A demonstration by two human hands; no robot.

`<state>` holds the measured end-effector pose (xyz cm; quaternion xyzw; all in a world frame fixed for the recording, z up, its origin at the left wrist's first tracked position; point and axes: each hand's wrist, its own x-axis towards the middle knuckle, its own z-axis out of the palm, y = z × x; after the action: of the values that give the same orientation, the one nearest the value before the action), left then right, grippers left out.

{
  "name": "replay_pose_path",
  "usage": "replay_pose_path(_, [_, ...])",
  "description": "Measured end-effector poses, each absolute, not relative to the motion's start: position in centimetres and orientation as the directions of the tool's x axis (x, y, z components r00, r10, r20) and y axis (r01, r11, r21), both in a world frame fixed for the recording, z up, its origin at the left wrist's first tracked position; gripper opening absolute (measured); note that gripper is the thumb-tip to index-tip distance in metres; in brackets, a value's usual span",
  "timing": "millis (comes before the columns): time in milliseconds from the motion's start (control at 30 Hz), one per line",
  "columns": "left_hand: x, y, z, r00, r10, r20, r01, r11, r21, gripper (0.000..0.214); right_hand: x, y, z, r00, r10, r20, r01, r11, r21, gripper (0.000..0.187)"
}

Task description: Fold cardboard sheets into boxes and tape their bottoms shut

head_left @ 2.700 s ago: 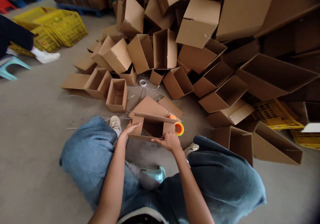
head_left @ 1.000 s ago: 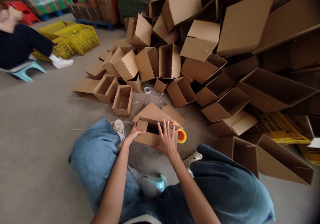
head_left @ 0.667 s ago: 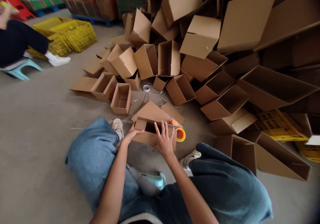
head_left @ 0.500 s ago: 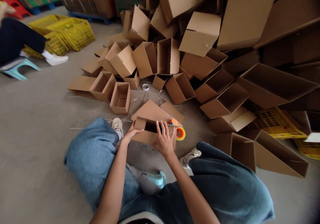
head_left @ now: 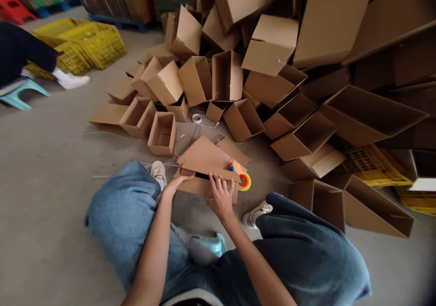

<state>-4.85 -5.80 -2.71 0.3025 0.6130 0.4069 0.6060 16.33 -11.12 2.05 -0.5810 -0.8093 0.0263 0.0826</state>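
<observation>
A small brown cardboard box (head_left: 192,187) sits on the floor between my feet, one long flap (head_left: 207,170) folded down over most of its opening and a dark gap still showing. My left hand (head_left: 174,182) grips its left end, thumb lying along the top edge. At the right front, my right hand (head_left: 221,197) has its spread fingertips on the flap's edge and its thumb low against the front wall. Just right of the box lies an orange tape dispenser (head_left: 235,167) with a yellow-rimmed tape roll (head_left: 244,182).
Open cardboard boxes (head_left: 227,76) are heaped ahead and to the right. A white tape roll (head_left: 196,118) lies before them. Yellow crates (head_left: 108,47) stand far left beside a seated person's leg (head_left: 34,47). A light-blue stool (head_left: 214,244) is beneath me.
The box's long flap has come down over the opening, narrowing the dark gap. My right fingers have shifted slightly down to the flap's edge; my left hand keeps its hold.
</observation>
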Motion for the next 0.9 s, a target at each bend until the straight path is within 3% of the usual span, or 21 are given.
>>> replay_pose_path(333, [-4.8,-6.3,-2.1,-0.062,0.885,-0.462,-0.089,0.456,0.886,0.077,16.3,-11.1,2.5,-0.341,0.934,0.106,0.919,0.355,-0.169,0.067])
replay_pose_path(533, [-4.9,-6.5,-2.0,-0.036,0.907,-0.419,-0.086,0.415,0.906,0.088,16.0,-10.7,4.2,-0.321,0.946,0.047,0.919,0.323,-0.227,0.04])
replay_pose_path(700, [-5.0,-6.5,-2.0,0.044,0.905,-0.424,-0.272,0.419,0.866,0.066,15.7,-10.0,5.2,-0.281,0.958,-0.058,0.933,0.259,-0.249,0.028])
replay_pose_path(900, [-4.9,-6.1,-1.9,0.029,0.848,-0.53,-0.415,0.492,0.765,0.067,15.2,-9.5,5.4,-0.244,0.962,-0.12,0.943,0.207,-0.259,0.029])
